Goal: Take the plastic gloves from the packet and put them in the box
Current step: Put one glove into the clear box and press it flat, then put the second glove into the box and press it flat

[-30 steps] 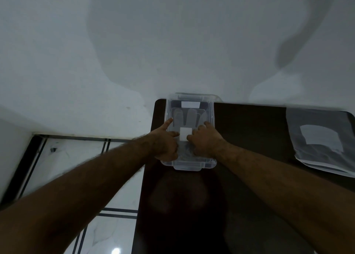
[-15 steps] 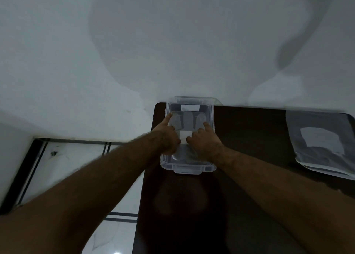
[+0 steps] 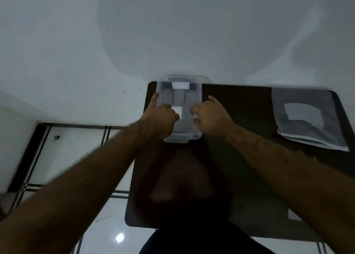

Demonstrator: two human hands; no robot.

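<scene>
A clear plastic box (image 3: 179,139) stands at the far left corner of the dark table (image 3: 242,111). Translucent plastic gloves (image 3: 179,99) lie flat inside it, beside a small white label (image 3: 177,111). My left hand (image 3: 163,118) sits on the box's left wall, with the index finger outside the wall and the thumb inside. On the right wall is my right hand (image 3: 210,115), fingers curled over the rim. The grey glove packet (image 3: 305,119) lies flat at the table's far right.
A white wall rises right behind the table. The box is close to the table's left edge, with tiled floor (image 3: 63,153) below. A clear lid-like piece (image 3: 206,79) shows just behind the box. My dark clothing (image 3: 192,242) is at the near edge.
Both hands have moved apart from the middle of the box, where they pressed on the gloves, to its left and right walls. The gloves stay inside.
</scene>
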